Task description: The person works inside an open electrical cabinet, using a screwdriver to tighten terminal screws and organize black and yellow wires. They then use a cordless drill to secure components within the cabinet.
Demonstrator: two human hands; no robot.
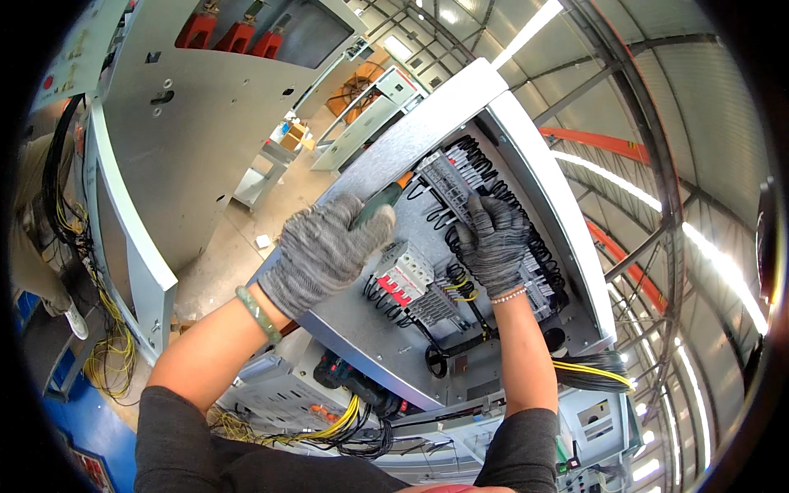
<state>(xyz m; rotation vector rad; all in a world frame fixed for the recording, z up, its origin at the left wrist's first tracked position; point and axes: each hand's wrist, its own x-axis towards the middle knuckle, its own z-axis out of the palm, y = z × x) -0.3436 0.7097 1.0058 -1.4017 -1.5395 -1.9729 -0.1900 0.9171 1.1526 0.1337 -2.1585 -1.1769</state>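
**Dark sleeves (177, 444) before an open wiring enclosure (552, 214)**

Both sleeves occupy the lower foreground. At far left, another person's leg (37, 230) and white shoe (76, 323) appear above a blue floor area (99, 435); beside them hang black and yellow cables (111, 353). Next stands a large grey metal panel (205, 140), its opening showing red fittings (237, 37), with tan workshop flooring (218, 271) to its right.

Left hand (333, 246), in a grey knit glove, is closed around a tool with a green and orange handle (380, 203), its orange end toward the grey module (448, 182). Below lies a dark power drill (349, 376). Within the enclosure, breakers with red levers (396, 287) sit below the module, which is mounted in the upper part of the interior; its face bears pale print too small to read. Right hand (497, 238), similarly gloved, rests its fingers at the module's lower end; whether it grips cannot be told. Coiled black wires (477, 156) line the module's right side. At far right rises an arched, ribbed roof (690, 107) with bright strip lights (723, 267) and orange beams (604, 145).
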